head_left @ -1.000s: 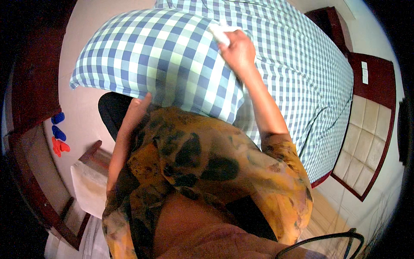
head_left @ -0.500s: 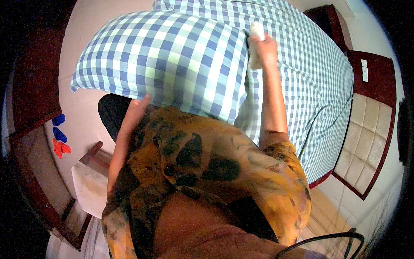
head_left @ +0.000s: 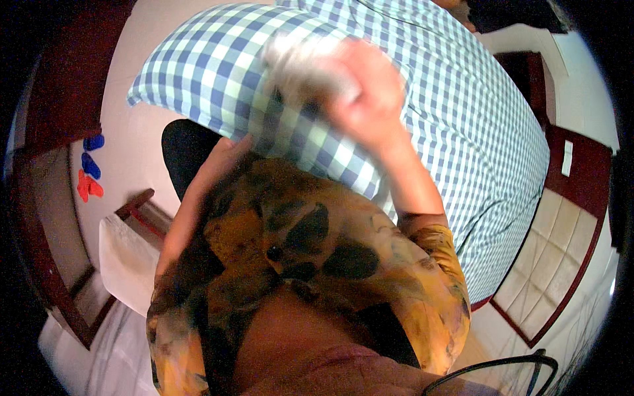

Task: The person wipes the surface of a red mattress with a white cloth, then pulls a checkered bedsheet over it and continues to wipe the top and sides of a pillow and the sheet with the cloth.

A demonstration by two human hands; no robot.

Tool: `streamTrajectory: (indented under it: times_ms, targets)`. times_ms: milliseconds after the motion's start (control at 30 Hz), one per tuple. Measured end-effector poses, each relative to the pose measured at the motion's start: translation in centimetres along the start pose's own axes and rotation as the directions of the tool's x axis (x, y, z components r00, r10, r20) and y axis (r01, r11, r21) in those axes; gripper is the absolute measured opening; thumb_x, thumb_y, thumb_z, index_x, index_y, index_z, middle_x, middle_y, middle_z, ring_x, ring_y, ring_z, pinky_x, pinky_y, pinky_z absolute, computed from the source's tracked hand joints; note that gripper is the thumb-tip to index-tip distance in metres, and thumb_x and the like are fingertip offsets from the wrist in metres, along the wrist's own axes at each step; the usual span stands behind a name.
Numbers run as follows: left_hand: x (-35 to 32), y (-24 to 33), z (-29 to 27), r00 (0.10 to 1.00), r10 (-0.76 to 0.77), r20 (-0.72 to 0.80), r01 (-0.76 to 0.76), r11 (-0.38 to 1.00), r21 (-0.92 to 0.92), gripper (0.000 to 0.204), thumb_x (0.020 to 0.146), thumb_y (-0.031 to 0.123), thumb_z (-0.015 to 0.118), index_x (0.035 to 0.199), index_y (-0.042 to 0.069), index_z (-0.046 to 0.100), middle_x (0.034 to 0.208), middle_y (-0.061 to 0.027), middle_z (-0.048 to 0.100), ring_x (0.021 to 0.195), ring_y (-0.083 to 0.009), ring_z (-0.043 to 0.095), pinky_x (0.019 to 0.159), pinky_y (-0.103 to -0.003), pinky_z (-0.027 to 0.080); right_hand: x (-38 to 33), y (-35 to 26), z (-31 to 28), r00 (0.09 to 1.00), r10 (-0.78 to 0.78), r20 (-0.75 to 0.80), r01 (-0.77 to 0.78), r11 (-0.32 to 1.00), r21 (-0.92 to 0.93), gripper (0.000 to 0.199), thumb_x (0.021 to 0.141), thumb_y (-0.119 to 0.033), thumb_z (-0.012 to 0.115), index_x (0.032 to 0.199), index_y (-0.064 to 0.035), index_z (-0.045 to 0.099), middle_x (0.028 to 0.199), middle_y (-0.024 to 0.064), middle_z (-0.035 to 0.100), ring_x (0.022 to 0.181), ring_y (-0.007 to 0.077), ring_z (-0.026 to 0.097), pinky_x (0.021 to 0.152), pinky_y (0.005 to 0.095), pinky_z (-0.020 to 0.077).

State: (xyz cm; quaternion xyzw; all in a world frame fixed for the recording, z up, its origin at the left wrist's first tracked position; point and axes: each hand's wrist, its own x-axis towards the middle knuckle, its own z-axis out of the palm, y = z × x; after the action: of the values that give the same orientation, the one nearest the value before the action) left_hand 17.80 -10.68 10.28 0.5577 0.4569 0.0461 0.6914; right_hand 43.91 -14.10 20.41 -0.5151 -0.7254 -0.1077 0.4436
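A plump blue-and-white checked pillow lies against my front, its near edge at my patterned top. My left hand grips that near edge, thumb on the upper side; the other fingers are mostly hidden beneath. Over the pillow, my right hand is closed on a crumpled white cloth. Both are smeared by motion, so whether the cloth touches the pillow I cannot tell.
A bed with matching checked bedding spreads to the right, its padded headboard beyond. To the left are a cream stool and blue and red slippers on the floor. Dark wooden furniture lines the left side.
My right hand has swung left with the white cloth, from beside the pillow's right edge to above the pillow. My left hand stays at the near edge. The view has shifted slightly.
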Motion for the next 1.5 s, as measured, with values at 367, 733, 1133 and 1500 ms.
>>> streamTrajectory:
  times_ms: [367,733,1133,1500]
  targets:
    - [2.7,-4.4,-1.0,0.987,0.154,-0.055,-0.128,0.936,0.327,0.045,0.093,0.038,0.050,0.117,0.000,0.055,0.114,-0.0164,0.060,0.099,-0.0213,0.057,0.088,-0.035,0.044,2.0,0.9,13.6,0.880,-0.196,0.433,0.186,0.980,0.065,0.024,0.065,-0.011,0.059,0.087,-0.0174,0.067,0.076,0.0070,0.057,0.077,0.0292,0.058,0.065,0.0412,0.0490]
    - [-0.5,-3.3,-6.0,0.988,0.141,-0.069,-0.120,0.962,0.245,0.021,0.094,0.020,0.049,0.105,0.006,0.059,0.100,-0.0087,0.063,0.091,-0.0212,0.060,0.081,-0.032,0.046,-0.9,-5.6,10.5,0.869,-0.255,0.424,0.319,0.944,-0.087,0.039,0.074,-0.015,0.056,0.112,-0.0175,0.060,0.096,0.0093,0.055,0.090,0.0280,0.056,0.078,0.0418,0.0468]
    - [-1.9,-7.5,-13.6,0.906,0.007,-0.422,-0.321,0.662,-0.677,0.042,0.100,0.036,0.031,0.109,0.002,0.054,0.107,-0.0128,0.063,0.094,-0.0202,0.061,0.081,-0.032,0.049,2.4,-3.6,8.9,0.711,0.027,0.703,-0.068,0.997,0.031,0.044,0.060,-0.010,0.069,0.103,-0.0058,0.060,0.094,0.0161,0.064,0.086,0.0356,0.061,0.073,0.0413,0.0494]
    - [-1.9,-1.7,-16.0,0.962,-0.154,-0.225,-0.106,0.549,-0.829,0.065,0.092,0.051,0.038,0.124,-0.004,0.050,0.118,-0.0195,0.059,0.104,-0.0306,0.058,0.095,-0.042,0.043,-3.2,-2.9,-4.3,0.578,-0.049,0.814,-0.234,0.947,0.222,0.040,0.056,-0.006,0.066,0.095,-0.0075,0.059,0.080,0.0131,0.059,0.077,0.0350,0.058,0.068,0.0418,0.0466]
